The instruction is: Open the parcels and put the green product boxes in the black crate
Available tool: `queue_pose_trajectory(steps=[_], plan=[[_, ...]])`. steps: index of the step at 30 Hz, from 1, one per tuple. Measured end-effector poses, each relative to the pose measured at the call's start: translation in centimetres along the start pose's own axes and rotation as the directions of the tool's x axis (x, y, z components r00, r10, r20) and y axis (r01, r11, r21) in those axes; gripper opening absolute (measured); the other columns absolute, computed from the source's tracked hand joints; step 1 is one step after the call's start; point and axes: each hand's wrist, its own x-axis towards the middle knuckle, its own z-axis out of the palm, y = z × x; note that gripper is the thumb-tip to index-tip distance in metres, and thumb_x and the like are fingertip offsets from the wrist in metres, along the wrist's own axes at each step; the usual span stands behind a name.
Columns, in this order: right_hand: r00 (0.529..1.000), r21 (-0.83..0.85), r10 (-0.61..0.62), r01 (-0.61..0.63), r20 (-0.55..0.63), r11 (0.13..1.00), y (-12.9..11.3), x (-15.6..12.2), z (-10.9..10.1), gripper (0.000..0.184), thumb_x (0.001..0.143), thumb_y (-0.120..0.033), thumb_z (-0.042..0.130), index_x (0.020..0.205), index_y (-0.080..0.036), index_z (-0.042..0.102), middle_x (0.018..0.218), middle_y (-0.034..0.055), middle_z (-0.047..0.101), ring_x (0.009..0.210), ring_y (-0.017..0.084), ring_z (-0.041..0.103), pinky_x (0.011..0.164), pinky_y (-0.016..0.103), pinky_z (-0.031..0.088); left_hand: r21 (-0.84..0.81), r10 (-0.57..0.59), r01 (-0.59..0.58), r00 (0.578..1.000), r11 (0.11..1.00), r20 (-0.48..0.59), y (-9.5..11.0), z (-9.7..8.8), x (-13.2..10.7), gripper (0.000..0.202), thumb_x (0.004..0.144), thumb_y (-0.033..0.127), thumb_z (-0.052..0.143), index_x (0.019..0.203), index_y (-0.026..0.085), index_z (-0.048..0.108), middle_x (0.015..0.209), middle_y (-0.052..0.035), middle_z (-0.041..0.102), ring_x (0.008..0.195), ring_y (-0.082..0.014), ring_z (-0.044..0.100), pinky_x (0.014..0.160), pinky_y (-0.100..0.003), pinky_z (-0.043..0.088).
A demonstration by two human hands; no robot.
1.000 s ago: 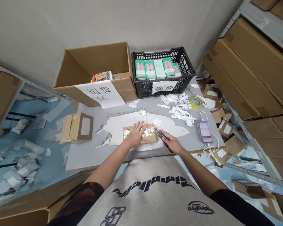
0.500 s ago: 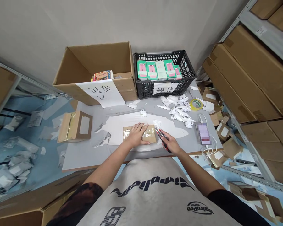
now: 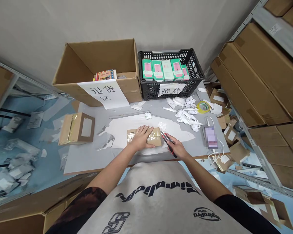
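A small cardboard box (image 3: 156, 140) with shiny clear tape along its top lies on the worn white patch of the table. My left hand (image 3: 142, 138) holds it from above, fingers spread across the top toward the far edge, thumb at the near side. My right hand (image 3: 176, 148) is wrapped around a red and black utility knife (image 3: 168, 143). The knife's front end points up and left, close to the box's right end. Whether its blade touches the box cannot be made out.
Behind stand a big open carton (image 3: 97, 94) and a black crate (image 3: 171, 92) of green-and-pink boxes. Crumpled paper (image 3: 188, 117), a tape roll (image 3: 203, 107) and a phone (image 3: 211, 136) with a white cable lie right. A taped carton (image 3: 76, 128) sits left.
The view has shifted slightly. My left hand stays on the small box, and the knife in my right hand is nearly where it was, beside the box's right end.
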Motion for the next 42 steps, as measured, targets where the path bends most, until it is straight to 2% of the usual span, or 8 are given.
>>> queue_pose_trajectory(steps=[8,15,20,24,31,35,38,42], plan=[[1.000,-0.066,-0.009,0.011,0.022,0.998,-0.1,-0.5,0.0,0.065,0.091,-0.047,0.054,0.151,-0.028,0.039,0.055,-0.0058,0.058,0.043,0.011,0.050,0.045,0.023,0.041,0.033,-0.001,0.000,0.999,0.999,0.032,0.2,-0.4,0.2,0.117,0.062,0.081,0.066,0.154,0.021,0.028,0.153,-0.0169,0.036,0.142,-0.0406,0.028,0.118,-0.053,0.020],[0.998,-0.001,0.030,-0.030,0.058,1.000,-0.5,-1.1,-0.2,0.066,0.088,-0.048,0.059,0.149,-0.028,0.043,0.055,-0.0038,0.059,0.043,0.012,0.049,0.045,0.025,0.041,0.041,0.007,-0.008,1.000,0.999,0.030,0.1,-0.3,0.3,0.113,0.066,0.080,0.065,0.154,0.021,0.027,0.152,-0.0165,0.039,0.143,-0.0408,0.028,0.118,-0.054,0.021],[0.993,-0.011,0.033,-0.032,0.116,0.999,-0.7,-1.5,-1.3,0.068,0.086,-0.046,0.063,0.148,-0.024,0.046,0.057,-0.0012,0.060,0.044,0.012,0.049,0.045,0.025,0.041,0.048,0.004,-0.006,0.999,0.999,0.042,0.1,-0.3,0.3,0.113,0.065,0.080,0.065,0.154,0.021,0.027,0.153,-0.0164,0.037,0.144,-0.0412,0.027,0.118,-0.055,0.019],[0.981,-0.031,0.049,-0.044,0.187,0.999,-1.2,-1.8,-2.3,0.068,0.086,-0.046,0.063,0.148,-0.026,0.046,0.059,-0.0016,0.060,0.046,0.012,0.050,0.046,0.025,0.040,0.044,0.001,-0.003,0.999,0.999,0.045,0.2,-0.4,0.3,0.114,0.064,0.081,0.064,0.154,0.021,0.027,0.153,-0.0159,0.038,0.144,-0.0411,0.025,0.119,-0.055,0.019],[0.944,-0.150,0.086,-0.039,0.317,0.988,-0.7,-2.3,-3.0,0.059,0.083,-0.045,0.067,0.139,-0.031,0.057,0.068,-0.0026,0.065,0.047,0.011,0.050,0.048,0.025,0.042,0.054,-0.001,-0.002,0.999,0.999,0.047,0.2,-0.4,0.4,0.114,0.066,0.081,0.064,0.154,0.020,0.027,0.155,-0.0157,0.035,0.146,-0.0403,0.023,0.120,-0.055,0.017],[0.969,-0.032,0.062,-0.056,0.238,0.998,-0.1,-2.7,-3.3,0.062,0.083,-0.046,0.065,0.142,-0.031,0.053,0.066,-0.0025,0.064,0.048,0.013,0.052,0.047,0.026,0.043,0.064,-0.005,0.000,0.997,0.998,0.077,0.4,-0.6,0.4,0.114,0.066,0.082,0.062,0.155,0.020,0.026,0.157,-0.0167,0.033,0.146,-0.0407,0.022,0.120,-0.055,0.016],[0.990,0.035,0.038,-0.043,0.137,0.998,0.4,-2.4,-2.5,0.066,0.086,-0.049,0.061,0.147,-0.029,0.045,0.059,-0.0035,0.060,0.047,0.014,0.052,0.047,0.026,0.042,0.065,0.000,-0.005,0.997,0.998,0.080,0.5,-0.9,0.3,0.113,0.066,0.081,0.063,0.154,0.019,0.027,0.158,-0.0182,0.030,0.147,-0.0408,0.020,0.120,-0.056,0.015],[0.996,0.044,-0.042,0.045,-0.079,0.998,1.1,-0.7,-0.1,0.070,0.081,-0.050,0.065,0.144,-0.028,0.043,0.067,-0.0044,0.061,0.052,0.014,0.055,0.053,0.028,0.047,0.032,-0.017,0.016,0.999,0.999,0.042,-0.4,-1.7,0.2,0.083,0.084,0.070,0.053,0.151,0.026,0.034,0.158,-0.0126,0.032,0.147,-0.0366,0.025,0.118,-0.055,0.024]])
